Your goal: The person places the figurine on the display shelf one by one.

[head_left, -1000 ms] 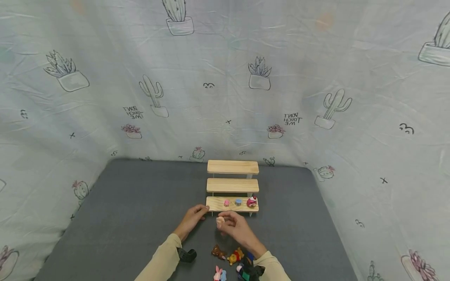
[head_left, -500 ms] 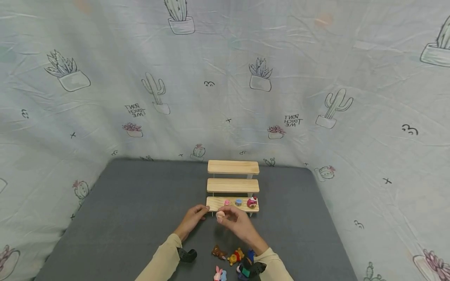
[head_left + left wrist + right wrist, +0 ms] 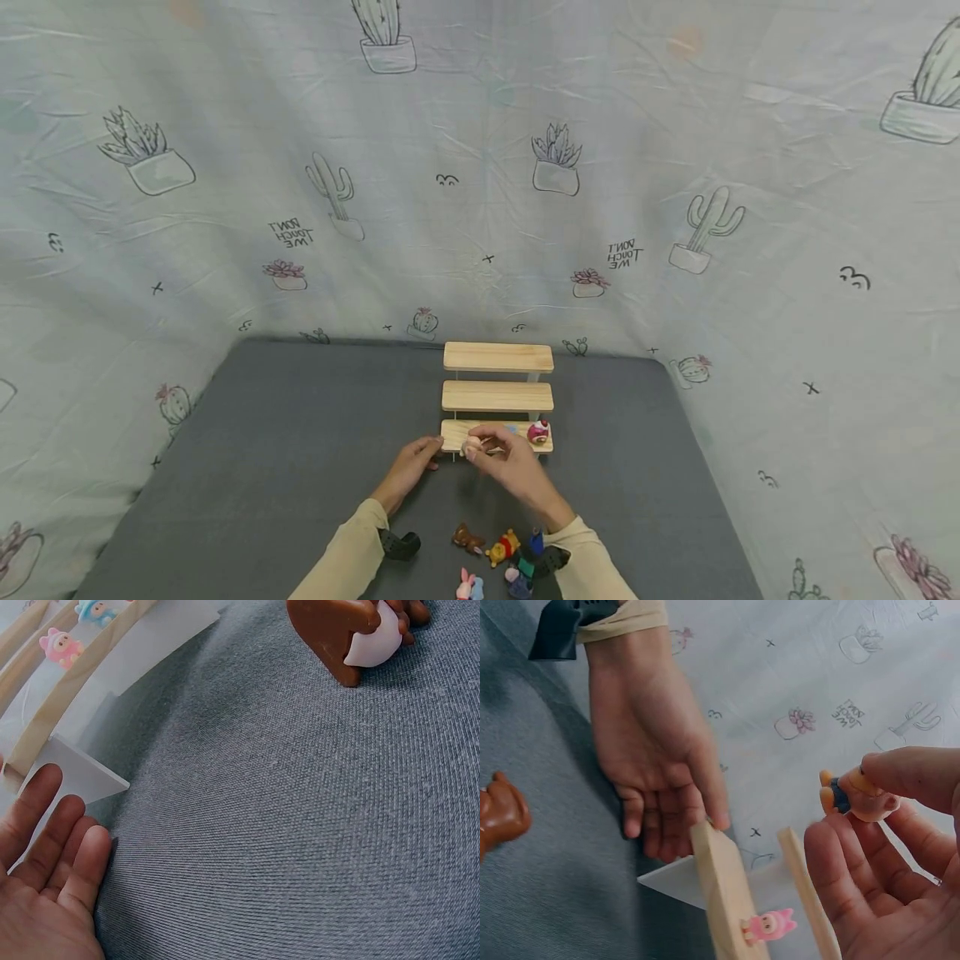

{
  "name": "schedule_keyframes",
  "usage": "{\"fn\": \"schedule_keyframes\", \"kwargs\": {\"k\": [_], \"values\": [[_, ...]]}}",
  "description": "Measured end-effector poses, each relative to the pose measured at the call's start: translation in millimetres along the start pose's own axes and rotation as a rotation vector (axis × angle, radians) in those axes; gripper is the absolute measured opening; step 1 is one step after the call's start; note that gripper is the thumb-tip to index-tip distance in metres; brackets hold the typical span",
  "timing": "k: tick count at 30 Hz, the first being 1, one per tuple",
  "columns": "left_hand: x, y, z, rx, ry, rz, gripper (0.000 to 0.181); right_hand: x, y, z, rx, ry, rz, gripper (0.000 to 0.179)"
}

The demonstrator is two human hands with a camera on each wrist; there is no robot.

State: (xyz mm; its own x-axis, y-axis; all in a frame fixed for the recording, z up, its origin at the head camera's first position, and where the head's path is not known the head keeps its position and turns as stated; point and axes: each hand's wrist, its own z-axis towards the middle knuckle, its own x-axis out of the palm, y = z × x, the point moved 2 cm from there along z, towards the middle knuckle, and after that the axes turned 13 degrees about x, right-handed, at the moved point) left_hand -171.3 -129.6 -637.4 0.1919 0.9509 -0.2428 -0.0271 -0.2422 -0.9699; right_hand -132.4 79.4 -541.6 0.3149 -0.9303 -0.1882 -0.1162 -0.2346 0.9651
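My right hand pinches a small figurine between thumb and fingers. It has a peach head, blue trousers and yellow-orange feet, and is held sideways in the right wrist view. In the head view it overlaps the front of the lowest wooden shelf. My left hand is at that shelf's left end, thumb touching the corner and the other fingers loosely extended below. On the lowest shelf stand a pink figurine, a blue one and a dark-pink one. My right hand hides the pink one in the head view.
Two higher wooden shelves rise behind the lowest. Near me on the grey cloth lie a brown figurine, a yellow bear in red, a pink rabbit and several blue ones. A cactus-print curtain surrounds the table.
My right hand has moved forward with the figurine, from before the lowest shelf to its front edge, and now covers the pink figurine. My left hand has stayed at the shelf's end.
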Motion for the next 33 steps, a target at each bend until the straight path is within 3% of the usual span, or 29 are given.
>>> {"fn": "schedule_keyframes", "kwargs": {"k": [6, 11, 22, 33], "values": [[-0.8, -1.6, -0.9, -0.012, 0.002, 0.025, 0.051, -2, 10, 2.8, 0.000, -0.029, -0.019, 0.038], [-0.1, -4.3, -0.9, -0.011, -0.004, 0.011, 0.049, -2, 14, 5.9, -0.010, -0.094, -0.153, 0.035], [-0.2, -3.8, -0.3, -0.012, -0.012, 0.004, 0.047, -6, 27, 15.8, -0.135, -0.206, -0.413, 0.026], [-6.5, 3.3, 0.8, 0.003, 0.008, 0.004, 0.048, 1, 27, 23.8, -0.196, -0.254, -0.552, 0.027]]}}
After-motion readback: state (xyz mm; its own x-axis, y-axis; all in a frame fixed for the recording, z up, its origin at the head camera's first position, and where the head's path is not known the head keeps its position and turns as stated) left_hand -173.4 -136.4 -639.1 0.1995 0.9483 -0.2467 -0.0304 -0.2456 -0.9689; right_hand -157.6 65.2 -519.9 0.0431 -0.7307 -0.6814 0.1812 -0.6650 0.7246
